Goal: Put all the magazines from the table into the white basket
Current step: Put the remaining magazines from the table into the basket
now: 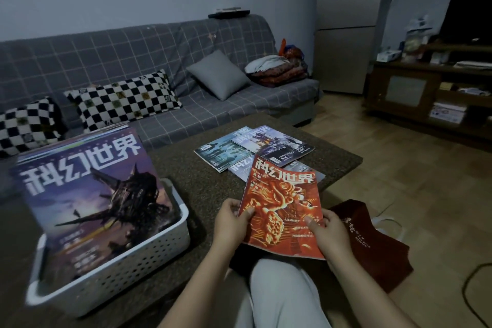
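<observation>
Red magazine (282, 210) is pinched at its near corners by the left hand (230, 221) and right hand (330, 231), above the table (213, 186) edge. Perhaps four magazines (255, 149) lie overlapped on the table; the white basket (111, 274), at left, holds a leaning stack.

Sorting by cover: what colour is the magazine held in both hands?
Red-orange with a golden lion figure, seen in the head view: the held magazine.

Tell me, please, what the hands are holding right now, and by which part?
Both hands hold the red magazine: the left hand grips its lower left edge, the right hand its lower right edge, thumbs on the cover.
</observation>
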